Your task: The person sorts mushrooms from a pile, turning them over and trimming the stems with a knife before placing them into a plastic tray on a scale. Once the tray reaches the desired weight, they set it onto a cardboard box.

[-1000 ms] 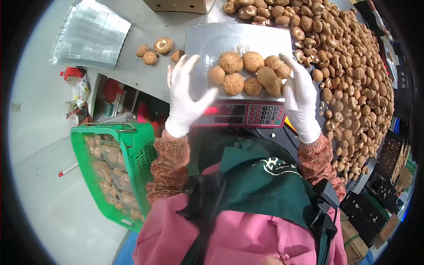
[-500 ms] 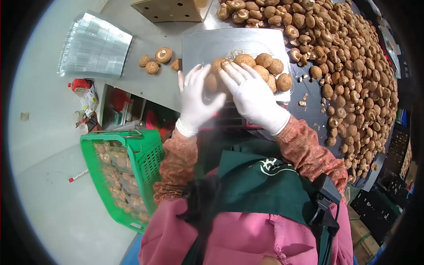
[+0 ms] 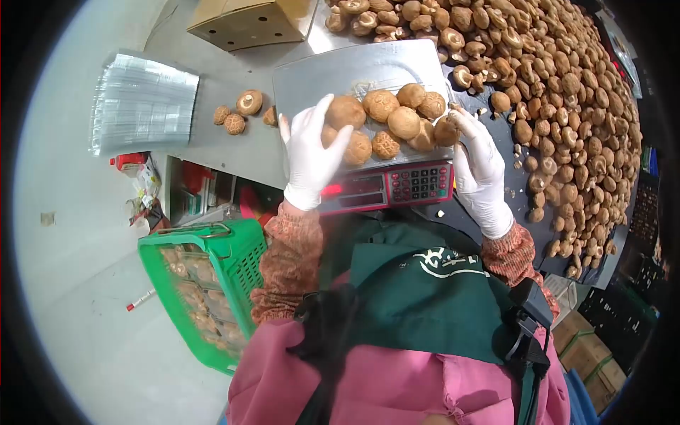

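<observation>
Several brown mushrooms (image 3: 404,122) lie close together in a clear tray on the metal plate of a scale (image 3: 304,78). My left hand (image 3: 312,152), in a white glove, has its fingers spread against the mushrooms at the tray's left end. At the right end, my gloved right hand (image 3: 482,163) has its thumb and fingers around one mushroom (image 3: 446,132). Below the plate, the scale's red panel with its keypad (image 3: 419,183) shows between my hands.
A large mushroom pile (image 3: 567,120) covers the right side. A few loose mushrooms (image 3: 249,103) lie left of the scale, near stacked clear trays (image 3: 145,103). A cardboard box (image 3: 248,25) stands behind. The green basket (image 3: 244,262) at lower left holds packed trays.
My right hand has moved right, from the middle of the mushrooms to the one at the right end. The keypad and more mushrooms now show. My left hand remains at the left end.
</observation>
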Motion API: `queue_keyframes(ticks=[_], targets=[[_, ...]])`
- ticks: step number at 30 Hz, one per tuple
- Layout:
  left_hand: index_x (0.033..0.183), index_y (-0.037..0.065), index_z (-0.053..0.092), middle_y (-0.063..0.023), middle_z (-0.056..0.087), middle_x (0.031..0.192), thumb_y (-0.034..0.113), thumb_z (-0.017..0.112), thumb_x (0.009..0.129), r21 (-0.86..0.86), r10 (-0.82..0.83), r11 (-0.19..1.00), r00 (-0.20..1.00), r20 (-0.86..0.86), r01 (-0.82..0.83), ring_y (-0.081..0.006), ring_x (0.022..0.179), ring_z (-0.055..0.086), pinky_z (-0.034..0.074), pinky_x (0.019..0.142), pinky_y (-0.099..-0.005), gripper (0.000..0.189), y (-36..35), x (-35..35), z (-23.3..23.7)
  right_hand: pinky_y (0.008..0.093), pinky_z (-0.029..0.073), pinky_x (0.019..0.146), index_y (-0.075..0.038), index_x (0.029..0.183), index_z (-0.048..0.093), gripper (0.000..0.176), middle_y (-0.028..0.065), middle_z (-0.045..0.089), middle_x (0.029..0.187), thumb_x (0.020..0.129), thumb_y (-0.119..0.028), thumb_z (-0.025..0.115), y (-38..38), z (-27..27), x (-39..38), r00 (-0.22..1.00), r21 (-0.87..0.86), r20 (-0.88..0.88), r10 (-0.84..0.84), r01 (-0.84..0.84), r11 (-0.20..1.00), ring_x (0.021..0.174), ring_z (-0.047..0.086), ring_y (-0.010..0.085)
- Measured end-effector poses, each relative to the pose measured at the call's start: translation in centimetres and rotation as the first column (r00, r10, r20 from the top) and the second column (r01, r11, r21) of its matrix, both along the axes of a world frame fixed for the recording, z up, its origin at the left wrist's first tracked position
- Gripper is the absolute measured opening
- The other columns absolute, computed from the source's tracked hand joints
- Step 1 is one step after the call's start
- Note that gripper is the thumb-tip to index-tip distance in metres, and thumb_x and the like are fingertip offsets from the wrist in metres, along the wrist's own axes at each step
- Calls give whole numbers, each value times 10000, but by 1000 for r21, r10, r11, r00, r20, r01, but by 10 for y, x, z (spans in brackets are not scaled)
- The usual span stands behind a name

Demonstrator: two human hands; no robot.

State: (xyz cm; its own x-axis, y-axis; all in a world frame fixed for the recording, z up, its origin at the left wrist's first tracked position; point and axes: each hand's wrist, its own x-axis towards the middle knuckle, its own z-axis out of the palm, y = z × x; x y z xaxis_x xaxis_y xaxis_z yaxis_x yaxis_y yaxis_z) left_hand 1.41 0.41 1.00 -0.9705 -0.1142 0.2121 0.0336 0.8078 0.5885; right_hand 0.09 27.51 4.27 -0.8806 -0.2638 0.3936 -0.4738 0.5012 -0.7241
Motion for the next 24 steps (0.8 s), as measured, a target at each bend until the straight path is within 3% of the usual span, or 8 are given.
queue_keyframes(ticks=[6,10,13,16,17,18,21,24], targets=[[1384,115,553,-94,571,1283,317,735,848,-283,-42,959,997,-63,22,-287,1217,513,175,1170,-602,601,-5,2,3,399,455,1047,-28,1312,576,436,179,614,1300,883,50,577,5,-3,-2,999,20,-33,-20,21,1000,1221,587,330],[1394,105,534,-94,555,1322,322,750,833,-348,-33,937,996,-78,4,-289,1242,505,184,1166,-601,640,-9,6,5,385,451,1058,-22,1308,582,424,181,621,1290,891,49,561,16,1,-1,995,5,78,-63,63,998,1218,595,306],[1388,106,536,-98,577,1305,311,768,816,-159,-25,987,988,-155,0,-268,1264,503,176,1172,-589,651,-18,8,6,383,451,1057,-26,1306,586,444,173,630,1282,876,75,543,27,-5,1,995,-33,70,-77,80,996,1210,601,303],[1394,106,527,-92,607,1274,296,782,803,-60,-15,998,996,-86,9,-250,1262,517,162,1187,-568,671,-16,12,18,389,458,1042,-29,1282,598,437,172,632,1275,862,83,550,26,-10,7,995,-19,80,-67,69,997,1195,605,311],[1354,122,568,-72,640,1219,277,780,804,-96,-39,995,994,-101,29,-248,1243,537,147,1200,-555,610,-14,13,18,392,463,1034,-29,1274,603,434,171,633,1272,857,83,555,24,-11,8,996,11,62,-61,60,998,1186,609,314],[1330,130,588,-66,644,1210,269,779,805,-132,-51,991,992,-119,35,-247,1235,543,147,1200,-554,575,-14,15,15,400,476,1002,-39,1257,611,423,165,637,1261,850,71,578,16,-4,6,997,69,-76,-16,21,997,1149,616,329],[1195,158,675,-44,671,1140,240,773,808,-181,-48,983,990,-134,24,-237,1201,563,154,1199,-552,407,-10,17,12,408,484,982,-49,1265,605,439,158,640,1247,838,48,615,0,2,5,980,125,-158,118,-99,987,1132,610,340],[1147,154,685,-31,681,1108,232,769,808,-201,-64,979,992,-107,41,-232,1181,578,161,1195,-551,358,-10,17,16,411,483,985,-50,1273,600,448,159,636,1251,836,47,620,-3,2,6,981,127,-141,134,-116,985,1131,608,338]])
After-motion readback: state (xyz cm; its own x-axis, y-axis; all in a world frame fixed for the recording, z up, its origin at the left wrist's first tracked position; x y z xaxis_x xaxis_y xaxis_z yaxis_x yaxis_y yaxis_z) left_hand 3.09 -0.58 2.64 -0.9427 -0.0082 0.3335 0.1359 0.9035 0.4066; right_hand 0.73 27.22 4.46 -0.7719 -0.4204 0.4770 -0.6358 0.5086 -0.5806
